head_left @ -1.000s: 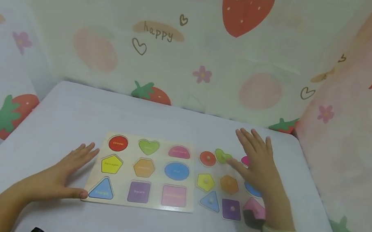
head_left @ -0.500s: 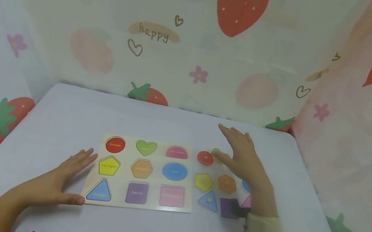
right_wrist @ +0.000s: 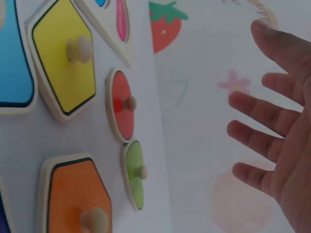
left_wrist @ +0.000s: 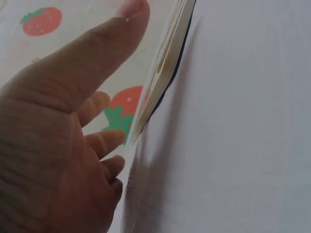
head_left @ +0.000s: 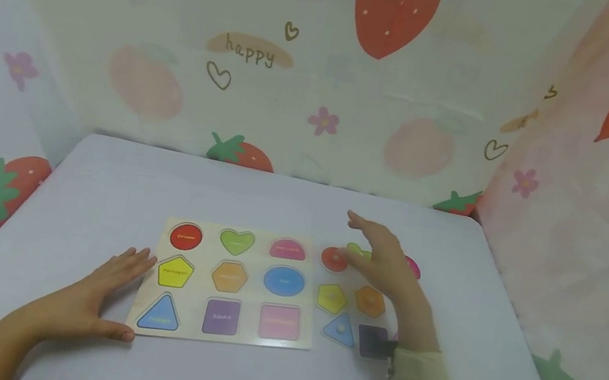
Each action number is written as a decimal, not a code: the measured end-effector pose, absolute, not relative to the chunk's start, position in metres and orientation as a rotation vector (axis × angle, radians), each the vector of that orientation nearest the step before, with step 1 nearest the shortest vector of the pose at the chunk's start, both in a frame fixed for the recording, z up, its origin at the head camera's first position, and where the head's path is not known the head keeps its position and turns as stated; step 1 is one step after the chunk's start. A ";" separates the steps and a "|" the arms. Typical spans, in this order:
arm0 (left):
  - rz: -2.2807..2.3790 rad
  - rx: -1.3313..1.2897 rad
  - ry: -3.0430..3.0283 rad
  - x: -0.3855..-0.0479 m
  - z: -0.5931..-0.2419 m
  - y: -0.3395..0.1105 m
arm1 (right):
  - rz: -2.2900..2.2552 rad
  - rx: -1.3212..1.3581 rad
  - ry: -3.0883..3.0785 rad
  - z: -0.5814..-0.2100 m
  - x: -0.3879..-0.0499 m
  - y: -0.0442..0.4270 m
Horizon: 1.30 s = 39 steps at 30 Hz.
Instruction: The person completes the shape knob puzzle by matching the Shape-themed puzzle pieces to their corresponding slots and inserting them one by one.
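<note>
A pale shape-puzzle board lies flat on the table, with coloured, labelled shapes. My left hand rests at its left edge, fingers spread; in the left wrist view the thumb is by the board's edge. My right hand hovers over the knobbed puzzle pieces, fingers extended, holding nothing. In the head view its thumb overlaps the red circle piece; in the right wrist view the hand is apart from that piece and the green heart piece.
Right of the board lie a yellow pentagon, an orange hexagon, a blue triangle, a dark purple square and a magenta piece. The right arm covers others. Strawberry-print curtains surround the white table.
My right hand has moved left across the pieces, from near the magenta piece toward the red circle. My left hand stays at the board's edge. The head view has shifted slightly.
</note>
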<state>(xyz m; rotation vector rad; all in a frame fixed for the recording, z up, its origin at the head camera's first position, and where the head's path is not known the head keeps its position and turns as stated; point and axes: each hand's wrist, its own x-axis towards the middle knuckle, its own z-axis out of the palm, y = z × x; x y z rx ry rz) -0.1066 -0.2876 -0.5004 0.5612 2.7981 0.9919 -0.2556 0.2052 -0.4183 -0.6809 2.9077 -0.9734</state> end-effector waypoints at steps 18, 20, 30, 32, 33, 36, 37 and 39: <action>0.921 0.529 2.794 -0.108 -0.497 -0.281 | -0.990 -0.449 2.863 -0.441 -0.266 0.201; 0.918 0.507 2.790 -0.108 -0.498 -0.281 | -0.990 -0.404 2.842 -0.442 -0.265 0.200; 0.889 0.484 2.796 -0.108 -0.498 -0.280 | -1.000 -0.308 2.786 -0.461 -0.273 0.199; 0.885 0.484 2.797 -0.108 -0.498 -0.280 | -1.014 -0.274 2.760 -0.466 -0.275 0.199; 0.882 0.485 2.798 -0.108 -0.498 -0.280 | -1.019 -0.255 2.750 -0.468 -0.276 0.199; 0.877 0.490 2.802 -0.108 -0.499 -0.280 | -1.031 -0.200 2.729 -0.473 -0.276 0.200; 0.874 0.489 2.803 -0.108 -0.499 -0.280 | -1.040 -0.172 2.717 -0.474 -0.275 0.199; 0.866 0.483 2.803 -0.108 -0.500 -0.281 | -1.048 -0.147 2.705 -0.475 -0.274 0.198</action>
